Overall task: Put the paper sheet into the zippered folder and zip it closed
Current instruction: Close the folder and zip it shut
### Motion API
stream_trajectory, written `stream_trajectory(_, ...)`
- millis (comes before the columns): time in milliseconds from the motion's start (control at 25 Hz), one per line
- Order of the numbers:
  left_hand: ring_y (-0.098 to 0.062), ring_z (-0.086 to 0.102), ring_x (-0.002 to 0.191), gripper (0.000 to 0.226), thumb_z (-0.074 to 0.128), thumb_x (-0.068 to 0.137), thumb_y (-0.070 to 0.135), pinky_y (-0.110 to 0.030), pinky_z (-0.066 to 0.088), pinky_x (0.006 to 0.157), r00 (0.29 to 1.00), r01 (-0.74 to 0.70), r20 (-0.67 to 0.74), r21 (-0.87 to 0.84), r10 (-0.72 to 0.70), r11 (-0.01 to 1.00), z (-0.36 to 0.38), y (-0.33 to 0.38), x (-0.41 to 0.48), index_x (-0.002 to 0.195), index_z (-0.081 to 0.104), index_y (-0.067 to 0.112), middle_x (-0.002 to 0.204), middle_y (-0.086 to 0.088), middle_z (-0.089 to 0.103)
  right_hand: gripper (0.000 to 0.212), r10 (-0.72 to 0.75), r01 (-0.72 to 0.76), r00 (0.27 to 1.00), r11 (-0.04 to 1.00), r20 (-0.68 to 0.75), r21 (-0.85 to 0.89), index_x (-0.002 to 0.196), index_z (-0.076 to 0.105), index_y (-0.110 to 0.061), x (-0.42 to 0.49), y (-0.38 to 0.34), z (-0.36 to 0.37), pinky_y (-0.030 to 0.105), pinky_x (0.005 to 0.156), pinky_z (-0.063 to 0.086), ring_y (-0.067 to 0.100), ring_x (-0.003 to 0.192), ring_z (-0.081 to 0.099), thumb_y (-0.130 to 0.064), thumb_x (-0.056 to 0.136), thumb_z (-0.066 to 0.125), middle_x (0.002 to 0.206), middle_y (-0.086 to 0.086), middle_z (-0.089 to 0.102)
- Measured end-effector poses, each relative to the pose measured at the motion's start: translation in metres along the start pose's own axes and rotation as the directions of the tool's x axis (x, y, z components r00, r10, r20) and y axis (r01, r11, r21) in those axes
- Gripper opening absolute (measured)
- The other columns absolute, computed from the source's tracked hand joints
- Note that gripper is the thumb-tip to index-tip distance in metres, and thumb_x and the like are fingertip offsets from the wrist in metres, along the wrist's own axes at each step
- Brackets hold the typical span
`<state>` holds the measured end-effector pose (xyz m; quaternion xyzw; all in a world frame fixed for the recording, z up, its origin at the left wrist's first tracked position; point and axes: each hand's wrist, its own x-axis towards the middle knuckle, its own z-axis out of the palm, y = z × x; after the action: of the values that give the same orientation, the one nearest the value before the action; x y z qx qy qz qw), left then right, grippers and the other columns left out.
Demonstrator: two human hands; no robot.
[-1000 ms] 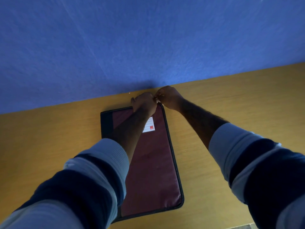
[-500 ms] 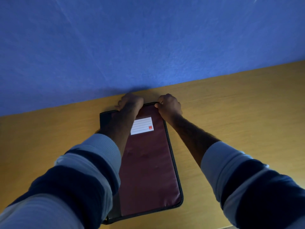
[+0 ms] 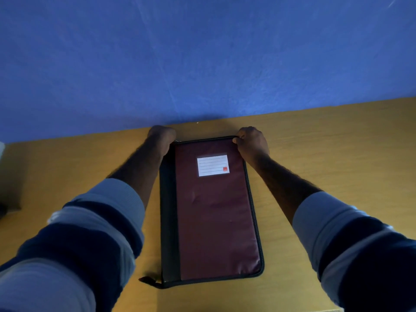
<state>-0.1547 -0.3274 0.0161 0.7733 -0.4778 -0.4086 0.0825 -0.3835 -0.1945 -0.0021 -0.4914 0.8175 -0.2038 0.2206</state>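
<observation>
A maroon zippered folder with a black spine and a white label lies flat on the wooden table, its long side running away from me. My left hand is closed at the folder's far left corner, where a small metal zipper pull shows beside its fingers. My right hand grips the far right corner. No paper sheet is visible. A black tab sticks out at the near left corner.
A blue wall rises right behind the table's far edge, close to both hands. A dark object sits at the left border of the view.
My left hand slid left along the folder's far edge, from beside my right hand at the right corner to the left corner. My right hand stayed at the far right corner.
</observation>
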Motion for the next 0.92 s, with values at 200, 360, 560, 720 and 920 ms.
stream_trajectory(200, -0.027, 0.060, 0.096, 0.023, 0.057, 0.093, 0.004, -0.036, 0.051, 0.082, 0.995, 0.080, 0.072, -0.082, -0.074, 0.993, -0.026, -0.017, 0.004, 0.116, 0.063, 0.000, 0.111, -0.017, 0.063, 0.016, 0.007, -0.007, 1.000, 1.000, -0.002, -0.025, 0.097, 0.071, -0.011, -0.001, -0.001, -0.002, 0.046, 0.077, 0.060, 0.025, 0.089, 0.066, -0.024, 0.096, 0.062, 0.099, 0.009, 0.069)
stream_trajectory(360, -0.018, 0.060, 0.081, 0.011, 0.055, 0.099, 0.006, -0.033, 0.051, 0.083, 0.984, 0.172, 0.088, -0.196, -0.158, 0.965, -0.033, -0.027, 0.010, 0.093, 0.064, 0.005, 0.127, -0.013, 0.067, 0.016, 0.028, -0.028, 1.000, 0.999, 0.002, -0.040, 0.098, 0.071, -0.013, -0.001, -0.001, -0.003, 0.046, 0.078, 0.060, 0.025, 0.091, 0.066, -0.026, 0.096, 0.062, 0.101, 0.008, 0.070)
stream_trajectory(560, -0.017, 0.058, 0.074, 0.027, 0.058, 0.094, 0.007, -0.032, 0.052, 0.065, 0.992, 0.123, 0.058, -0.263, -0.112, 0.957, -0.029, -0.039, 0.006, 0.119, 0.066, 0.000, 0.091, -0.007, 0.065, 0.015, 0.084, -0.084, 0.996, 0.996, -0.001, 0.008, 0.094, 0.071, -0.016, -0.004, -0.002, -0.002, 0.045, 0.074, 0.061, 0.023, 0.084, 0.067, -0.027, 0.096, 0.061, 0.093, 0.005, 0.071)
stream_trajectory(720, -0.027, 0.065, 0.086, 0.028, 0.064, 0.094, 0.018, -0.035, 0.055, 0.077, 0.999, 0.000, -0.035, -0.206, -0.007, 0.978, -0.026, -0.064, -0.016, 0.110, 0.069, -0.004, 0.099, -0.015, 0.070, 0.016, 0.097, -0.097, 0.995, 0.989, 0.009, 0.114, 0.107, 0.070, -0.015, -0.023, 0.005, -0.006, 0.045, 0.077, 0.060, 0.022, 0.090, 0.067, -0.024, 0.094, 0.064, 0.102, 0.005, 0.071)
stream_trajectory(920, -0.017, 0.059, 0.095, 0.033, 0.060, 0.100, 0.030, -0.029, 0.041, 0.076, 0.972, -0.225, -0.072, -0.035, 0.222, 0.974, -0.019, -0.135, -0.100, 0.121, 0.066, 0.006, 0.116, -0.006, 0.069, 0.022, 0.214, -0.213, 0.977, 0.965, 0.006, 0.152, 0.106, 0.072, -0.013, -0.106, 0.022, -0.004, 0.031, 0.071, 0.048, 0.021, 0.083, 0.061, -0.024, 0.088, 0.073, 0.103, 0.009, 0.074)
